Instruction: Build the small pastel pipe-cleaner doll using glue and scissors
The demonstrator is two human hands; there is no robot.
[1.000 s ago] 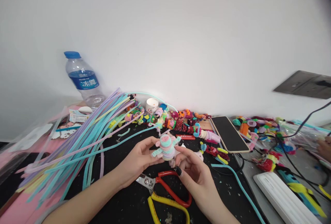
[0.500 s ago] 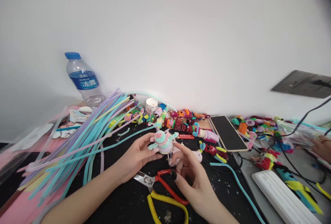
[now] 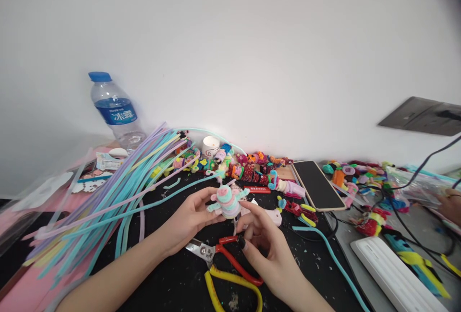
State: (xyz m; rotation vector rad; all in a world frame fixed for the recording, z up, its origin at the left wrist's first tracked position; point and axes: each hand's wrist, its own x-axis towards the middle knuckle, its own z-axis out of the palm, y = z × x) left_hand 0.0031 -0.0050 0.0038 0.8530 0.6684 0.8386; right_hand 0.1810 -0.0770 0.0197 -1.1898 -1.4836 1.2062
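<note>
A small pastel figure (image 3: 227, 200) wound from pink, teal and lilac pipe cleaner is held above the black mat (image 3: 173, 273). My left hand (image 3: 189, 221) grips its left side with thumb and fingers closed on it. My right hand (image 3: 264, 247) comes up from below, its fingertips touching the figure's lower right and pinched around its base. Red-handled cutters (image 3: 230, 257) and a yellow-handled tool (image 3: 234, 293) lie on the mat just under my hands.
A fan of long pastel pipe cleaners (image 3: 118, 192) spreads left. A water bottle (image 3: 115, 110) stands behind them. Finished bright figures (image 3: 252, 168) line the wall, with a phone (image 3: 317, 185), cables and a white box (image 3: 392, 278) to the right. Another person's hand (image 3: 450, 204) shows far right.
The figure has been turned and tilted between my fingers. My right hand has shifted slightly left and lower beneath it. My left hand keeps its grip.
</note>
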